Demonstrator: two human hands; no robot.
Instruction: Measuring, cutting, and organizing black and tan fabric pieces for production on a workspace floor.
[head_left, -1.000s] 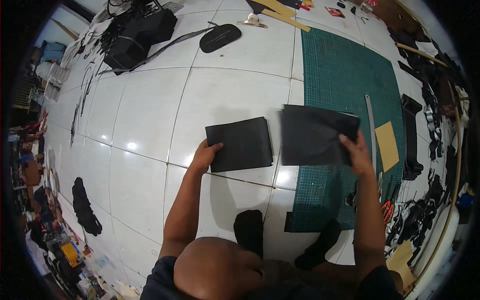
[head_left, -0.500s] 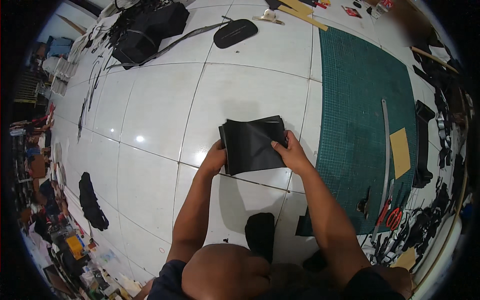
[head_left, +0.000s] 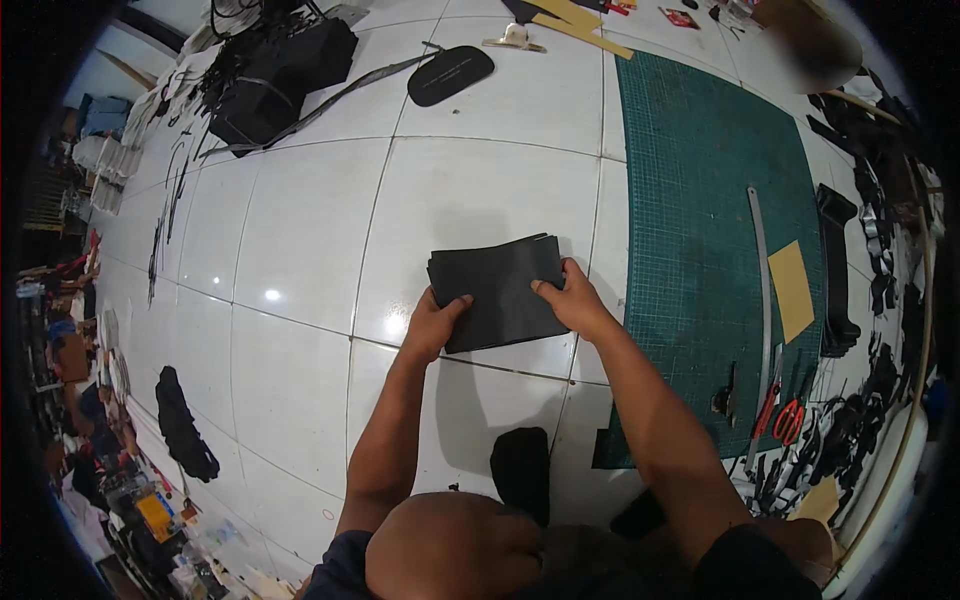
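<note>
Between my hands is a stack of black sheets point(head_left: 498, 298), roughly rectangular, its layers a little uneven along the top edge. My left hand point(head_left: 434, 326) grips the lower left side, with the thumb lying on the top sheet. On the right side, my right hand point(head_left: 572, 300) is closed round the edge, thumb on top and fingers behind it. The stack is held over the white tiled floor and casts a shadow there. Whether the sheets are fabric or a leather-like material I cannot tell.
To the right lies a green cutting mat point(head_left: 690, 250) with a metal ruler point(head_left: 760, 270), a tan card piece point(head_left: 792, 290) and red-handled scissors point(head_left: 788, 420). Black bundles point(head_left: 260, 100) and a rounded black panel point(head_left: 451, 76) lie far off. A black cloth piece point(head_left: 184, 425) is at left.
My left thumb has come up onto the top sheet. The stack's edges sit more evenly and its top sheet looks flatter. The view has shifted slightly.
</note>
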